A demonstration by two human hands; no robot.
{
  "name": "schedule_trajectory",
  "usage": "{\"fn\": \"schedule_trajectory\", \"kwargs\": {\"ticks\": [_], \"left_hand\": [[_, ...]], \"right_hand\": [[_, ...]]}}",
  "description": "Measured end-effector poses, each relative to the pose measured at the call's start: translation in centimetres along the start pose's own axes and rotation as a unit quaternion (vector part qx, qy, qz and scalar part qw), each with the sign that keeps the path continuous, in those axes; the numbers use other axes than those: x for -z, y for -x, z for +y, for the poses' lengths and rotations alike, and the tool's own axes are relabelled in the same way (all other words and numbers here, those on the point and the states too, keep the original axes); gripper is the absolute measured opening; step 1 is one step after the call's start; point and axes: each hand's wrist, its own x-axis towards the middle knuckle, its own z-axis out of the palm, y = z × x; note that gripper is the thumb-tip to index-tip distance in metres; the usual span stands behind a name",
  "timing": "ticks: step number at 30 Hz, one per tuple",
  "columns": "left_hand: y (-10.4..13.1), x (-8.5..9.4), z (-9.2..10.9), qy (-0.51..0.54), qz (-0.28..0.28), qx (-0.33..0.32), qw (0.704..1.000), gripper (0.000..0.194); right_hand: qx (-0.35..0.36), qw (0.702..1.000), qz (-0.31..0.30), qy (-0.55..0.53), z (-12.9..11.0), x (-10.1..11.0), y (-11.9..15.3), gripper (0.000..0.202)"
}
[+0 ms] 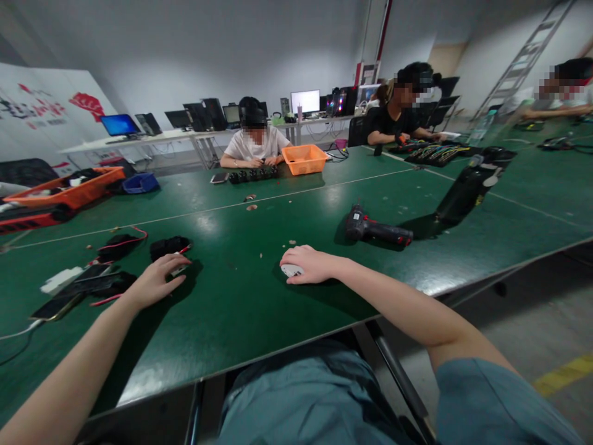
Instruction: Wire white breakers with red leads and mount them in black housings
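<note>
Right hand (311,264): fingers curled round a rounded white plastic piece (291,270), presumably steadying it on the glossy green counter (231,327). Left hand (152,283): fingers bent, thumb apart, grip unclear; soft-looking black bundle (167,247) just beyond them.

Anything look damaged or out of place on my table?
Brownish patches mark the green tabletop near its middle, perhaps wear or holes. The black bottle-like object at right seems to lean, though lens distortion may explain it. I see no spill.
</note>
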Motion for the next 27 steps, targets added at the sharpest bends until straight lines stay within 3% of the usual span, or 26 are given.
{"fn": "schedule_trajectory", "kwargs": {"ticks": [6,10,14,21,27], "left_hand": [[-1.2,-1.4,1.6,-0.146,0.031,0.063,0.987,0.047],[-2.7,-1.9,3.1,-0.207,0.083,0.141,0.965,0.045],[-3.2,-1.8,3.8,-0.244,0.093,0.182,0.948,0.050],[-2.0,-0.6,3.4,-0.251,0.100,0.196,0.943,0.053],[-1.9,-0.1,2.0,-0.225,0.138,0.136,0.955,0.056]], "right_hand": [[0.005,1.000,-0.009,0.003,0.0,-0.1,-0.1,0.045],[0.001,1.000,-0.006,0.014,0.2,-0.2,-0.1,0.045],[0.000,1.000,-0.009,0.008,0.2,-0.2,-0.1,0.045],[0.000,1.000,-0.002,0.015,0.0,-0.2,0.0,0.045],[-0.003,1.000,-0.001,0.012,-0.1,-0.1,0.0,0.044]]}}
